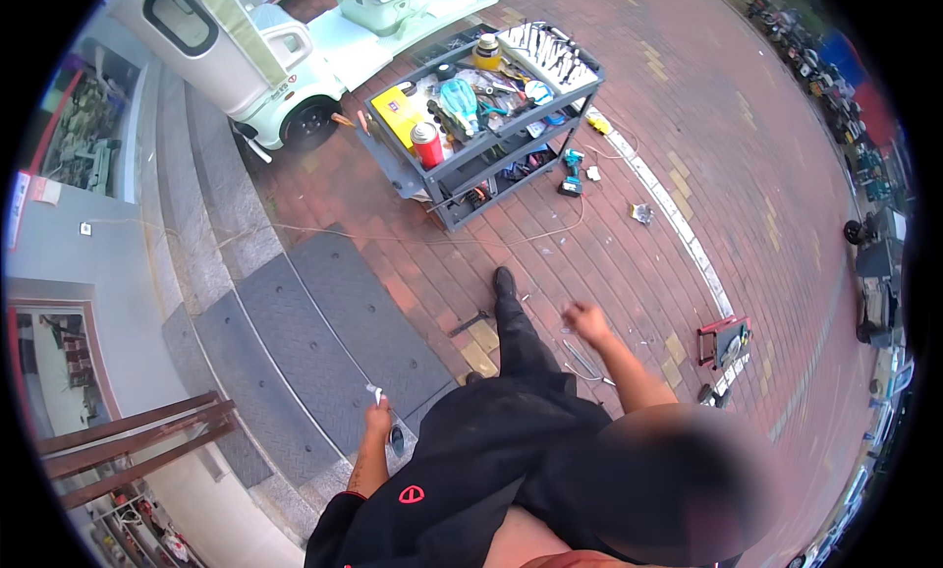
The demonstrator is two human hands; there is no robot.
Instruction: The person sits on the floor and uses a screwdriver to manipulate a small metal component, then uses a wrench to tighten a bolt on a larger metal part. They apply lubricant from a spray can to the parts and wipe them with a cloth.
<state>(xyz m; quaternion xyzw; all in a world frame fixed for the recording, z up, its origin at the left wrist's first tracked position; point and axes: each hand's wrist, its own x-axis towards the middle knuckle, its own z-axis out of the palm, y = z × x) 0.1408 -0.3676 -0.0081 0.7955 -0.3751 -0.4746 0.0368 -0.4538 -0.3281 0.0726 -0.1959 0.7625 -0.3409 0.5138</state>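
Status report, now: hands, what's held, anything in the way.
Left hand holding small white item. Right hand partly curled, no item visible in it. Tool cart ahead; cord lying before it.

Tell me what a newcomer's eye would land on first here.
Probably the crowded grey tool cart at upper centre, its top bearing a yellow box and a red can. Next might come the white vehicle at upper left, then the teal cordless power tool on the ground beside the cart. Lower down, left of centre, the left hand holds a small white object.
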